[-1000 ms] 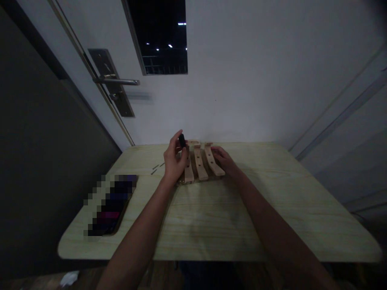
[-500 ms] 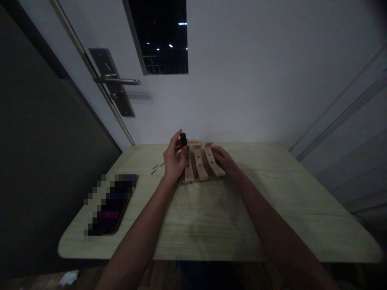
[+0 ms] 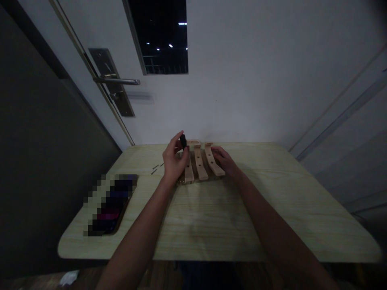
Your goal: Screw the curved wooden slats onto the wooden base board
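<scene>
My left hand pinches a short black screwdriver handle between thumb and fingers; its shaft is hidden. The handle stands tilted over the upper end of the left curved wooden hook. Beside that lie a middle hook and a right hook, both with dark holes. All three rest on a brown, shiny base, mostly covered. My right hand is curled at the base's right side, its fingertips partly hidden behind the right hook. Another light wooden piece shows behind.
Several thin screws lie on the pale wooden table, left of my left hand. A phone, partly pixelated, is at the table's left side. A white door with a metal lever handle stands behind the table.
The black screwdriver handle has tilted slightly and sunk a little, with my left fingers shifting along. My right hand and the hooks look almost unmoved.
</scene>
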The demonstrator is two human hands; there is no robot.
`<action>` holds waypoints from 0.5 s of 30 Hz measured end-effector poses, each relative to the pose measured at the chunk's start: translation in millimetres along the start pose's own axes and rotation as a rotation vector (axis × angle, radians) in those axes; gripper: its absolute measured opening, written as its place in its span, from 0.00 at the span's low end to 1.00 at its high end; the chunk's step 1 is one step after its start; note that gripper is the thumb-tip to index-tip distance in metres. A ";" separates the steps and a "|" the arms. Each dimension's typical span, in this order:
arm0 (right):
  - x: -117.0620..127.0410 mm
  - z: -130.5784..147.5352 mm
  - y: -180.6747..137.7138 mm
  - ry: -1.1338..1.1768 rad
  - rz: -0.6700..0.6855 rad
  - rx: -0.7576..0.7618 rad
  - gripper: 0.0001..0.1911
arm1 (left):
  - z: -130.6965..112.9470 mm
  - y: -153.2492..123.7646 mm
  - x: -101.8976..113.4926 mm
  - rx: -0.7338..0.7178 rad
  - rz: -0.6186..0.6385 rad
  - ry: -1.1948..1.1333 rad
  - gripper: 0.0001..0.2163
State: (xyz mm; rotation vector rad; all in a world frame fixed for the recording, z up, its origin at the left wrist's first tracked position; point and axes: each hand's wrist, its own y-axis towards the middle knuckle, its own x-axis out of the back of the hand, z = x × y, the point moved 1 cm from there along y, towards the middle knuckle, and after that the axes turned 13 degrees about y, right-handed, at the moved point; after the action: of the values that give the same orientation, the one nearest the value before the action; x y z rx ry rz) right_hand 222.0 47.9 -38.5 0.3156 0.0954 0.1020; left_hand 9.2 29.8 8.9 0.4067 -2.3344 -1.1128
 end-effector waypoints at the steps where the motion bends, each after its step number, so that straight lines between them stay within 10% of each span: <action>1: -0.4 0.0 -0.1 0.004 -0.003 0.000 0.13 | -0.8 -0.5 0.1 -0.001 0.006 -0.011 0.25; 15: -2.7 2.0 -1.7 0.058 0.001 -0.048 0.13 | -2.5 2.7 2.0 -0.055 -0.047 0.095 0.21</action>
State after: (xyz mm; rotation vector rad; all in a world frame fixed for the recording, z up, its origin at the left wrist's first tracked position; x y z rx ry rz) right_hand 219.7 45.3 -37.0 0.2648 0.1503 0.1140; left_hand 8.8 28.9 13.0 0.4855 -2.2168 -1.1514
